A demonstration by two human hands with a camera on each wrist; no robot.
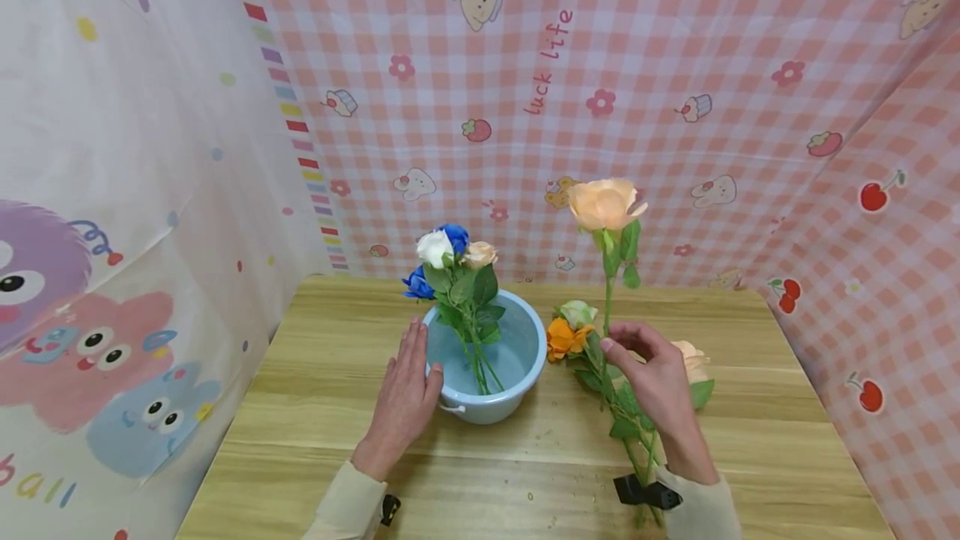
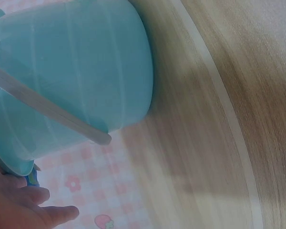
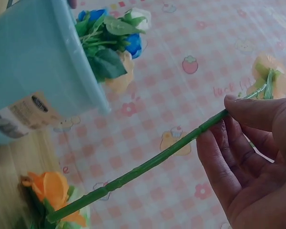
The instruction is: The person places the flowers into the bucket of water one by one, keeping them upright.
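A peach artificial rose (image 1: 606,205) stands upright in my right hand (image 1: 654,373), which pinches its green stem (image 3: 155,161) between thumb and fingers. My left hand (image 1: 405,390) lies with straight fingers along the left side of a light blue bucket (image 1: 534,369). In the left wrist view the bucket (image 2: 81,67) shows its ribbed wall and a pale handle (image 2: 47,107). Inside the bucket lean a white rose (image 1: 435,249), two blue roses (image 1: 418,283) and a small peach rose (image 1: 481,254), stems down.
Right of the bucket, on the wooden table (image 1: 495,482), lie an orange flower (image 1: 564,340), a pale green rose (image 1: 578,313) and another peach rose (image 1: 693,361). Checked cloth (image 1: 510,157) hangs behind the table. A label (image 3: 26,114) is stuck on the bucket.
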